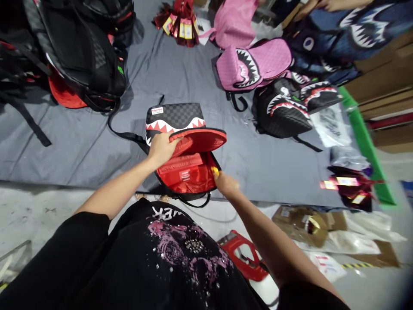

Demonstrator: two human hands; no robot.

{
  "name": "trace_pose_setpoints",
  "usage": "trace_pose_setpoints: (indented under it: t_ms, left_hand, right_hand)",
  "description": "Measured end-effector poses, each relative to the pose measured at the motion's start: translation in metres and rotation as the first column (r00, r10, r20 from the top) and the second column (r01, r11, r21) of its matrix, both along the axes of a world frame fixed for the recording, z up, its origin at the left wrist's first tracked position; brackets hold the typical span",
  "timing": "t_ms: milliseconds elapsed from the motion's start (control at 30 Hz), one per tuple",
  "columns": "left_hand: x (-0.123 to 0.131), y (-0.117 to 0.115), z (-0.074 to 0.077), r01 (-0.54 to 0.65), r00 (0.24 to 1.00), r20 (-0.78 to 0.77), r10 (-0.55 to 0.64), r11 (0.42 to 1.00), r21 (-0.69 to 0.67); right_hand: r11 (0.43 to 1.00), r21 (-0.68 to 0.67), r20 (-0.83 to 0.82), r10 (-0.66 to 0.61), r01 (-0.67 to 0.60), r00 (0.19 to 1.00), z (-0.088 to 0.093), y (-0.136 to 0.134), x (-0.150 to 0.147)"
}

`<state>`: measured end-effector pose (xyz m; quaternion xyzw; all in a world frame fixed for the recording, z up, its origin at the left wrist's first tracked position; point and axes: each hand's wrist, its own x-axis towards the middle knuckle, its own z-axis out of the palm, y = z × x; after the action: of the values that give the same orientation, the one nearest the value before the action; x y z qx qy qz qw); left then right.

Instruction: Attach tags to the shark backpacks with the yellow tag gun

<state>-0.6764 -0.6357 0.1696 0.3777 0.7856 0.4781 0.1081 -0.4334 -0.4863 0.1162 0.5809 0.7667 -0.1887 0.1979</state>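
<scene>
A black checkered backpack with a shark-teeth print lies open on a grey sheet, showing its red lining. My left hand grips the edge of the opened red flap and holds it up. My right hand is at the right rim of the opening, fingers closed on a small yellow item that I cannot make out; the hand is slightly blurred.
Black and red backpacks pile at the far left. Pink and black shark backpacks lie at the far right, with red tags behind. Another person's arm reaches in top right. Packaging, cardboard and tags lie on the floor at right.
</scene>
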Motion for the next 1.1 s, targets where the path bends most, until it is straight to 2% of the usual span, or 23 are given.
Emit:
trace_pose_setpoints:
  t_ms: [67, 133, 167, 233, 267, 333, 367, 400, 500, 567, 733, 867, 933, 1033, 1100]
  left_hand:
    - [0.001, 0.005, -0.01, -0.072, 0.996, 0.046, 0.07, 0.996, 0.051]
    - [0.003, 0.011, -0.019, -0.135, 0.988, 0.091, 0.127, 0.987, 0.091]
    - [0.004, 0.013, -0.022, -0.145, 0.986, 0.103, 0.134, 0.983, 0.108]
    - [0.006, 0.017, -0.024, -0.125, 0.989, 0.097, 0.111, 0.982, 0.143]
    - [0.008, 0.017, -0.024, -0.1, 0.992, 0.086, 0.088, 0.982, 0.158]
    - [0.012, 0.015, -0.022, -0.039, 0.997, 0.066, 0.028, 0.983, 0.178]
    - [0.014, 0.014, -0.021, -0.006, 0.998, 0.057, -0.005, 0.982, 0.188]
    - [0.017, 0.012, -0.02, 0.027, 0.998, 0.051, -0.038, 0.98, 0.198]
    - [0.02, 0.008, -0.022, 0.077, 0.995, 0.041, -0.087, 0.973, 0.216]
    - [0.019, 0.008, -0.026, 0.057, 0.997, 0.043, -0.069, 0.971, 0.233]
    - [0.012, 0.012, -0.029, 0.042, 0.999, -0.031, -0.035, 0.961, 0.274]
    - [0.015, 0.014, -0.024, 0.07, 0.995, -0.081, -0.052, 0.969, 0.238]
    - [0.016, 0.014, -0.023, 0.07, 0.995, -0.09, -0.052, 0.972, 0.222]
    - [0.017, 0.014, -0.024, 0.066, 0.994, -0.104, -0.043, 0.97, 0.233]
    - [0.017, 0.012, -0.024, 0.068, 0.993, -0.113, -0.042, 0.969, 0.238]
  right_hand:
    - [0.989, -0.139, 0.016, -0.045, 0.047, 0.999, 0.0, -0.015, 0.023]
    - [0.946, -0.302, 0.015, -0.115, 0.114, 0.993, -0.005, -0.033, 0.04]
    - [0.915, -0.38, 0.013, -0.14, 0.134, 0.99, -0.009, -0.04, 0.044]
    - [0.802, -0.551, -0.061, -0.315, 0.231, 0.947, -0.02, -0.049, 0.047]
    - [0.718, -0.637, -0.112, -0.448, 0.282, 0.887, -0.026, -0.05, 0.044]
    - [0.538, -0.778, -0.2, -0.701, 0.324, 0.685, -0.04, -0.048, 0.031]
    - [0.47, -0.827, -0.234, -0.786, 0.308, 0.572, -0.048, -0.047, 0.021]
    - [0.432, -0.859, -0.265, -0.834, 0.275, 0.483, -0.055, -0.047, 0.011]
    - [0.402, -0.907, -0.346, -0.883, 0.13, 0.317, -0.075, -0.057, -0.018]
    - [0.38, -0.924, -0.36, -0.899, 0.038, 0.25, -0.085, -0.07, -0.025]
    - [0.32, -0.94, -0.34, -0.913, -0.121, 0.226, -0.097, -0.087, -0.003]
    - [0.343, -0.929, -0.365, -0.914, -0.141, 0.18, -0.1, -0.087, 0.006]
    - [0.358, -0.924, -0.381, -0.9, -0.137, 0.213, -0.1, -0.088, 0.005]
    - [0.398, -0.909, -0.415, -0.834, -0.125, 0.363, -0.095, -0.087, 0.007]
    - [0.407, -0.906, -0.412, -0.791, -0.114, 0.452, -0.085, -0.081, 0.014]
